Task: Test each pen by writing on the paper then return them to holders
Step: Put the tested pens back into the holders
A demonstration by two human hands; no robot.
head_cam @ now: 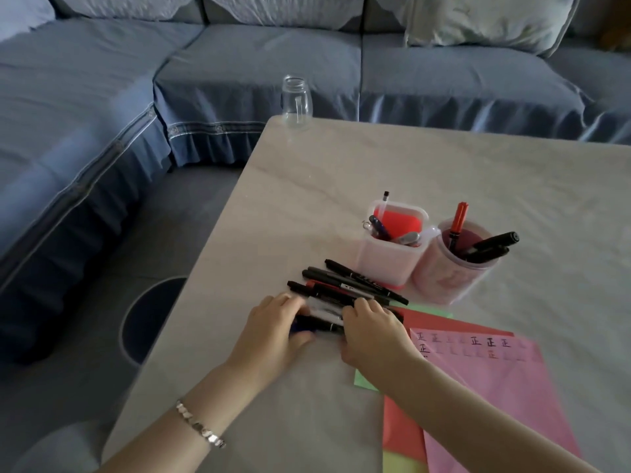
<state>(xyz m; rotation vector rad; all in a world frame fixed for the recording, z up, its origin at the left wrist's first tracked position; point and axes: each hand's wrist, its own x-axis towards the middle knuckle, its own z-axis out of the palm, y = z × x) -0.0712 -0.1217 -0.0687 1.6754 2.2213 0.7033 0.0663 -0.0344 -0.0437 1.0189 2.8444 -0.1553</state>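
Note:
Several dark pens [355,283] lie side by side on the table [341,172], left of two holders. My left hand [276,331] and my right hand [372,331] curl over the near end of this pile and grip pens between them. A square clear holder [389,264] with a red insert holds a few pens. Beside it, a round pink holder [447,278] holds a red pen [457,221] and two black markers [491,247]. A pink paper [512,380] with written characters lies to the right, on top of red and green sheets.
An empty glass jar [296,102] stands at the table's far left corner. A blue sofa [239,63] wraps round the far and left sides. A round dark stool [150,319] sits on the floor by the table's left edge.

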